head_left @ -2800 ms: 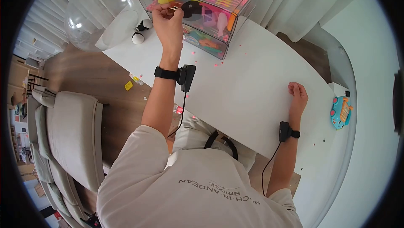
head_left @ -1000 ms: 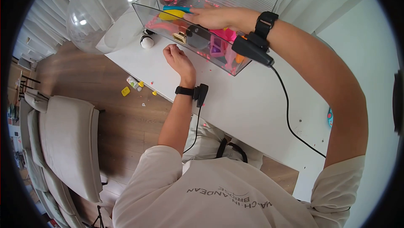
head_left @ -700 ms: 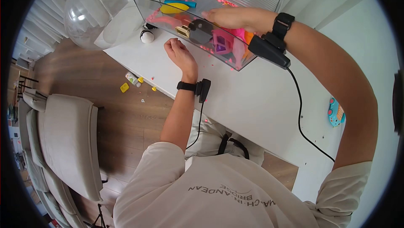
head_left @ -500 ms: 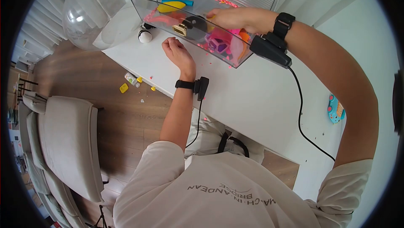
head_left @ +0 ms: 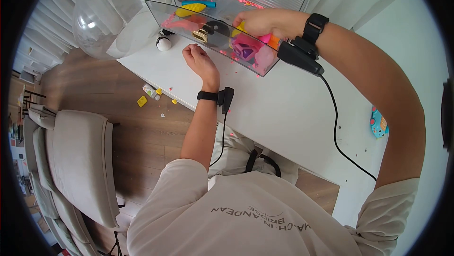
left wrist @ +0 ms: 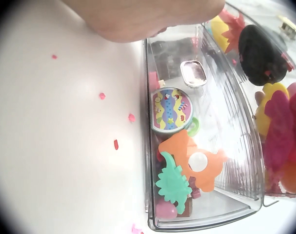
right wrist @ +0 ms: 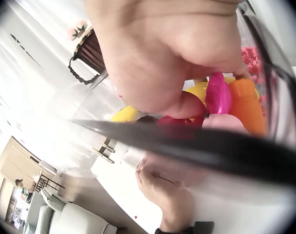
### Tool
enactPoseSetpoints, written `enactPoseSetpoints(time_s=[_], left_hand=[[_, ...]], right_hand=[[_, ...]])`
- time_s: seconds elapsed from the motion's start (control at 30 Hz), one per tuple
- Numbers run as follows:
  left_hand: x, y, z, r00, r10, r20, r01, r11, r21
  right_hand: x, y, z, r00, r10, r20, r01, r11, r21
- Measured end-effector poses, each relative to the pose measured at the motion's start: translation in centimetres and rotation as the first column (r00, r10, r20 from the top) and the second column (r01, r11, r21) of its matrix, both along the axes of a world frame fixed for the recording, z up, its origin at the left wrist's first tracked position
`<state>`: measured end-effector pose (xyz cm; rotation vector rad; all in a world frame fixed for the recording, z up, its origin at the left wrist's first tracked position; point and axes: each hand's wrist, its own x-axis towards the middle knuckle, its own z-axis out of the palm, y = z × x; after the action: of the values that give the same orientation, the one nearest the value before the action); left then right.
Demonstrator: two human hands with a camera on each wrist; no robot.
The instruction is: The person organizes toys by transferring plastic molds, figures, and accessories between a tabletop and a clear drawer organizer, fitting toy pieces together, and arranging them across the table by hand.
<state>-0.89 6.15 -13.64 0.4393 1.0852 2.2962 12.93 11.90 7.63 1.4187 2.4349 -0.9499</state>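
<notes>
In the head view my right hand (head_left: pixel 265 22) reaches down into the clear plastic drawer (head_left: pixel 156 12), its fingers pinching a yellow plastic toy (head_left: pixel 240 28). Magenta (right wrist: pixel 219 93) and orange toys (right wrist: pixel 248 105) lie right against this hand in the right wrist view. A purple-and-pink toy (head_left: pixel 246 50), a black rounded piece (head_left: pixel 218 33) and a yellow ridged piece (head_left: pixel 190 10) share the drawer. My left hand (head_left: pixel 202 64) holds nothing; its fingers are loosely curled over the table, just in front of the drawer's gold clasp (head_left: pixel 200 35).
A lower clear drawer (left wrist: pixel 226 217) holds an orange cutter (left wrist: pixel 206 165), a green dinosaur shape (left wrist: pixel 173 183) and a round patterned lid (left wrist: pixel 171 109). Pink bits dot the white table (head_left: pixel 302 114). A transparent dome (head_left: pixel 101 24) stands left, a toy phone (head_left: pixel 378 122) right.
My right hand has come from the table's right side into the drawer, now pulled further out. My left hand has left the clasp. The yellow toy now shows at my right fingers.
</notes>
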Motion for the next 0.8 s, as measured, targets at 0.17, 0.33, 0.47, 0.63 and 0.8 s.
enactPoseSetpoints(time_s=[0.17, 0.33, 0.47, 0.63, 0.8], left_hand=[[0.2, 0.1, 0.2, 0.998, 0.024, -0.05, -0.026, 0.999, -0.032], [0.1, 0.1, 0.0, 0.999, 0.011, -0.046, -0.014, 0.998, -0.055], [0.0, 0.3, -0.1, 0.999, 0.026, -0.046, -0.028, 0.999, -0.044], [0.0, 0.2, -0.3, 0.998, 0.02, -0.058, -0.022, 0.999, -0.042], [-0.1, 0.2, -0.3, 0.996, 0.012, -0.086, -0.018, 0.998, -0.067]], right_hand=[[-0.9, 0.3, 0.2, 0.999, 0.031, 0.044, -0.03, 0.999, -0.016], [-1.9, -1.4, 1.6, 0.975, 0.161, 0.151, -0.185, 0.969, 0.165], [-1.7, -2.5, 3.0, 0.964, 0.129, 0.233, -0.176, 0.965, 0.194], [-1.6, -3.0, 3.4, 0.979, 0.064, 0.191, -0.105, 0.972, 0.209], [-1.4, -4.4, 4.8, 0.944, 0.094, 0.318, -0.182, 0.948, 0.262]])
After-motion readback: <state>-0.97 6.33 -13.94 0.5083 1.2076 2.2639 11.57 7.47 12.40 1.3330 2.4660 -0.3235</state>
